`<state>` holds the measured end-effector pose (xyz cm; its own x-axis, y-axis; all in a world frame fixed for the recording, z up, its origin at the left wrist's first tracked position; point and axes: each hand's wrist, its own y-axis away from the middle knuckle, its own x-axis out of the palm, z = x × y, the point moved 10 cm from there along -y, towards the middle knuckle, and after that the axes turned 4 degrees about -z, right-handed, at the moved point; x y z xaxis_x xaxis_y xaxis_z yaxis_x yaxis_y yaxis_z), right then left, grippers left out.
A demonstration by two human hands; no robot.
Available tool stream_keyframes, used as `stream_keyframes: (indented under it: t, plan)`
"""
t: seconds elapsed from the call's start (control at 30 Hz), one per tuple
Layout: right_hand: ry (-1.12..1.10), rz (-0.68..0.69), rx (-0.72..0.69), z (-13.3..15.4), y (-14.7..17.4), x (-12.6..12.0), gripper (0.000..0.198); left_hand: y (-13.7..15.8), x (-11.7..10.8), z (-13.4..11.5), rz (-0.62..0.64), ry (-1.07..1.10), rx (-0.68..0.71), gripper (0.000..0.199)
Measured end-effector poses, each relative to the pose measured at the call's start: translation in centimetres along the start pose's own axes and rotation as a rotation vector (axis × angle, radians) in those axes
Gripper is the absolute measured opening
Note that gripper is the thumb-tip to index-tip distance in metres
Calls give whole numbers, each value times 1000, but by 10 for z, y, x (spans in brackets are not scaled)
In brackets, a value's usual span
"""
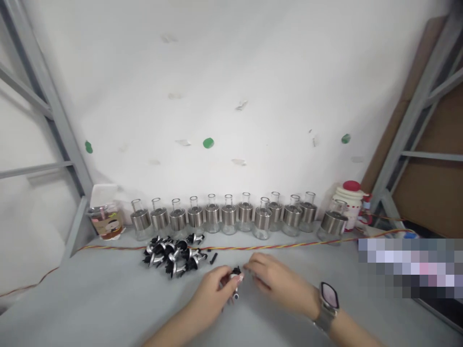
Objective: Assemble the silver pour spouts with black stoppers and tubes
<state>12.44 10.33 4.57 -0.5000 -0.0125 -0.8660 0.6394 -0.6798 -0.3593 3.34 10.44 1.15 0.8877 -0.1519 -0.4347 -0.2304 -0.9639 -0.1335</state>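
Observation:
My left hand (217,284) is closed around a silver-and-black pour spout (236,273), its black end up and its round tube opening facing me. Close to the right of the spout is my right hand (269,274), fingers bent and drawn together; anything between its fingertips is too small or blurred to make out. A pile of similar silver-and-black pour spouts (173,254) lies to the left, beyond my left hand. Next to the pile rests a small black stick-like piece (213,258).
Several glass bottles with steel sleeves (228,213) stand along the white wall. A twisted red-yellow wire (267,247) crosses the grey table. A plastic tub (107,220) is at the left, a white jug with a red lid (350,205) at the right, near a pixelated area.

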Motion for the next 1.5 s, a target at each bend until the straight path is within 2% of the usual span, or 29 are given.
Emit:
stream_keyframes:
  t: [0.13,0.27,0.37,0.47,0.57,0.63,0.73,0.83,0.93,1.0,1.17,1.27,1.37,1.5]
  plan:
    - [-164,-169,87,-16,-22,-6,28,9,13,-6,161,31,-19,36]
    - [-171,-131,51,-11,-61,28,21,25,33,-8,321,-12,-17,38]
    - [-143,-121,36,-7,-89,49,23,33,39,-9,358,-41,0,39]
    - [-111,-81,-16,-2,-106,65,22,31,35,-14,314,-27,33,38]
    - [-75,-48,-47,-1,-111,74,17,27,30,-19,257,87,49,37]
    - [-52,-47,-45,-2,-111,75,16,24,31,-15,242,254,-11,37]
    - [-31,-65,-31,-4,-108,73,16,23,41,-7,300,546,-134,38]
    - [-27,-96,-16,-6,-108,70,21,22,48,-7,350,698,-174,41]
    - [-27,-95,-23,-6,-112,71,23,18,45,-8,342,714,-176,48]
    - [-24,-80,-30,-6,-115,76,19,18,41,-11,350,663,-166,45]
    - [-27,-60,-33,-3,-122,85,12,29,43,-21,488,517,-168,37]
    - [-55,-55,-43,0,-123,81,10,29,47,-13,480,518,-220,40]
    - [-107,-80,-23,-1,-117,64,9,24,51,5,424,595,-348,43]
    - [-212,-175,62,-10,-88,24,10,12,37,26,203,620,-437,46]
